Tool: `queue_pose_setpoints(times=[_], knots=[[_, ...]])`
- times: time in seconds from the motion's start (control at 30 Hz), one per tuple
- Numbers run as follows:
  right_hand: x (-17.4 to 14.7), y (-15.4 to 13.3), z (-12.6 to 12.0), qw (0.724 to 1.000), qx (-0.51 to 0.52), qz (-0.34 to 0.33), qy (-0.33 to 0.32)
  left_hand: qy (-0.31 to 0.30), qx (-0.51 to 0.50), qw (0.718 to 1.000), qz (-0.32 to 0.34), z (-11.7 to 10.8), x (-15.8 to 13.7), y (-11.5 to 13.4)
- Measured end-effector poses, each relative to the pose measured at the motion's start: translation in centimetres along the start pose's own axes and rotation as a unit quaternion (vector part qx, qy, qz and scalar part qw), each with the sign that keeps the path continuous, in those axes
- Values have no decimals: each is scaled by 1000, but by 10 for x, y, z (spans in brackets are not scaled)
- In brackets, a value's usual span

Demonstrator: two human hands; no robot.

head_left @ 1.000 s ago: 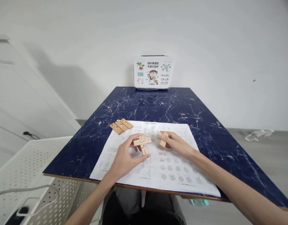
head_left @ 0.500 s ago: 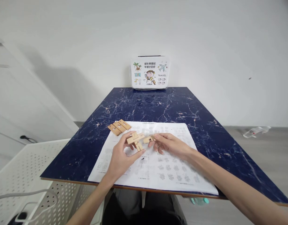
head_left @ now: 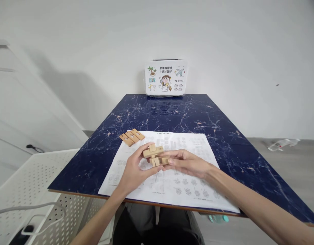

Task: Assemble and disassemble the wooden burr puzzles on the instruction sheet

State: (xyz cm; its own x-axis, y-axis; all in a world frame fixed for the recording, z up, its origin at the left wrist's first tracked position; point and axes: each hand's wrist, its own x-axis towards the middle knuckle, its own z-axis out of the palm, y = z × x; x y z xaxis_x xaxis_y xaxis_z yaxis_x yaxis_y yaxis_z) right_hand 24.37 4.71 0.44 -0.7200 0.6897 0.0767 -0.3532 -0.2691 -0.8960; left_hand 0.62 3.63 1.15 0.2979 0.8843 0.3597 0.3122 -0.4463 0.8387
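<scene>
Above a printed instruction sheet (head_left: 198, 190), my left hand (head_left: 134, 169) is closed round a cluster of interlocking wooden puzzle pieces (head_left: 153, 153), thumb below and fingers behind. My right hand (head_left: 189, 164) pinches a notched wooden puzzle piece (head_left: 165, 160) against the cluster's right side, lying crosswise under the upper bar. How deep it sits in the cluster is hidden by my fingers. Several more notched wooden pieces (head_left: 132, 137) lie side by side at the sheet's top left corner, apart from both hands.
The sheet lies on a blue marbled table (head_left: 167, 115). At the table's far edge a white printed case (head_left: 166, 78) stands against the wall. A white perforated cabinet (head_left: 44, 170) with a cable is at the left. A plastic bottle (head_left: 218, 218) is on the floor below.
My right hand has brought its wooden piece left and down against the cluster in my left hand. The cluster has turned slightly. The whole view has shifted a little.
</scene>
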Motion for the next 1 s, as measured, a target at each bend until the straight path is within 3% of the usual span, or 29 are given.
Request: queue_pose_setpoints(times=[0.27,0.53,0.7,1.0], knots=[[-2,5,-1,997,7,51,53,-49,-16,998,26,-2,-1,8],[-2,-3,-1,995,-21,34,95,13,0,1000,23,-1,-1,0],[0,-1,-3,989,56,13,138,24,16,999,17,0,0,1],[5,6,-4,991,90,-16,99,60,131,986,83,1,-1,4]])
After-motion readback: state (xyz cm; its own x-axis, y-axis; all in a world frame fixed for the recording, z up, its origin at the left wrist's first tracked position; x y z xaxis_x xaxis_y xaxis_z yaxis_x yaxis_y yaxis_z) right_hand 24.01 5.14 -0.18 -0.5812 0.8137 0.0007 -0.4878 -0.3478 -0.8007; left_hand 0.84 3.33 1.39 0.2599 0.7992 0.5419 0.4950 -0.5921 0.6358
